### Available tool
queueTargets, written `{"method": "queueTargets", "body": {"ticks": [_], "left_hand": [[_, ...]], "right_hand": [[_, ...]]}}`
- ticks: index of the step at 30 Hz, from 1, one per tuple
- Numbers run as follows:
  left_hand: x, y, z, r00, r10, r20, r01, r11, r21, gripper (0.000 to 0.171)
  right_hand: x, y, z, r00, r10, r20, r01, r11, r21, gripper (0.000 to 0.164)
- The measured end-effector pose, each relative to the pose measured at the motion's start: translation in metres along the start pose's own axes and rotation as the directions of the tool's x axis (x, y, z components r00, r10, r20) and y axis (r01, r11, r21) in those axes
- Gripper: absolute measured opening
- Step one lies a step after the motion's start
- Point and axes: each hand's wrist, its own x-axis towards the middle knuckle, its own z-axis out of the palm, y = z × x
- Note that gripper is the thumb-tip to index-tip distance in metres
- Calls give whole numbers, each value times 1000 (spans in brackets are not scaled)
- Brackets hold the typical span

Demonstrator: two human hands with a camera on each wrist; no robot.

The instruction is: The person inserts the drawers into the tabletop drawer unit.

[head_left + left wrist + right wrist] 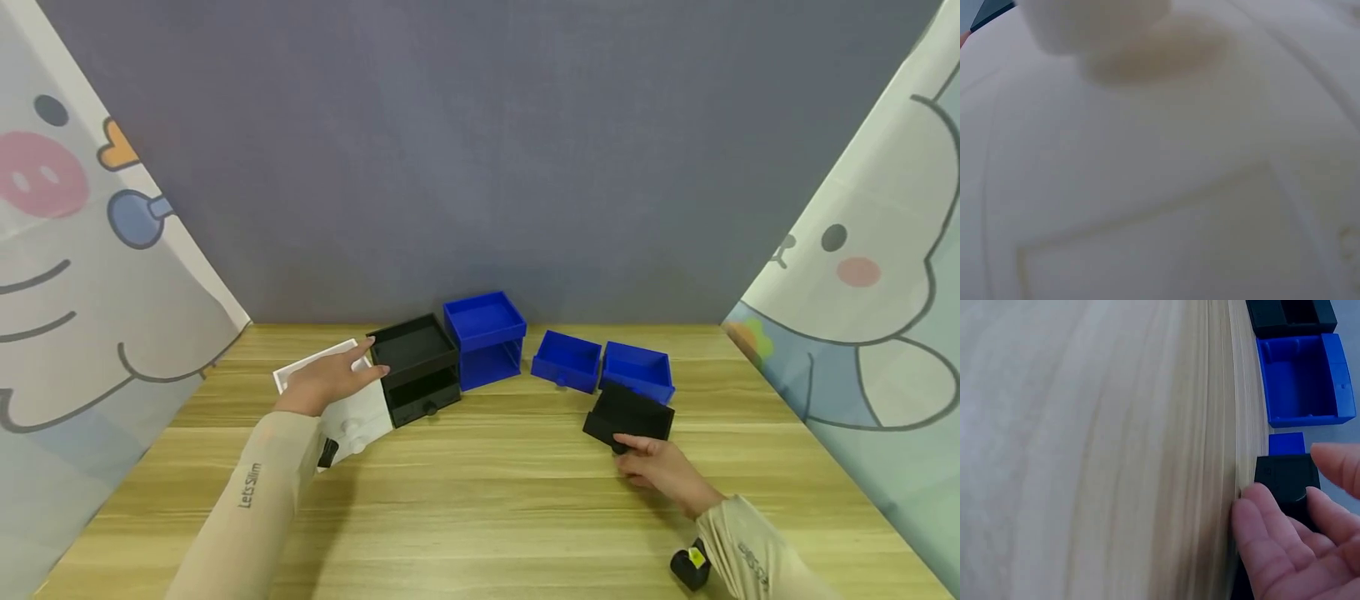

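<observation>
My left hand (330,381) reaches over a white drawer unit (363,421), fingers extended, fingertips at the left edge of a black drawer unit (412,346). The left wrist view shows only the white unit's pale surface and a blurred white knob (1094,25). At the right, my right hand (663,471) pinches a small black drawer (633,412) at its front, around the knob. In the right wrist view the fingers of my right hand (1300,550) partly hide the black drawer (1285,475). A black drawer with a round knob (431,408) sits in the black unit's lower slot.
A blue drawer unit (483,321) with an open lower slot stands beside the black one. Two loose blue drawers, one left (566,358) and one right (637,367), lie behind the black drawer. A grey wall (480,167) borders the wooden table (480,517) at the back.
</observation>
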Motion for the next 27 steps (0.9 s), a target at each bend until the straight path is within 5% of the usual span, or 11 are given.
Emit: {"method": "queueTargets", "body": {"ticks": [8, 13, 16, 27], "left_hand": [[0, 1, 1, 1000, 3, 0, -3, 1000, 0, 87], [-1, 0, 0, 1000, 6, -5, -6, 1000, 2, 88], [-1, 0, -1, 1000, 5, -4, -5, 1000, 6, 87], [-1, 0, -1, 1000, 10, -14, -10, 1000, 5, 85]], "right_hand": [[-4, 7, -2, 985, 62, -164, -32, 983, 183, 40], [-9, 8, -3, 973, 81, -217, 0, 938, 346, 15], [-11, 9, -4, 966, 86, -242, 21, 913, 407, 17], [-13, 10, -3, 960, 108, -260, 6, 915, 403, 14]]}}
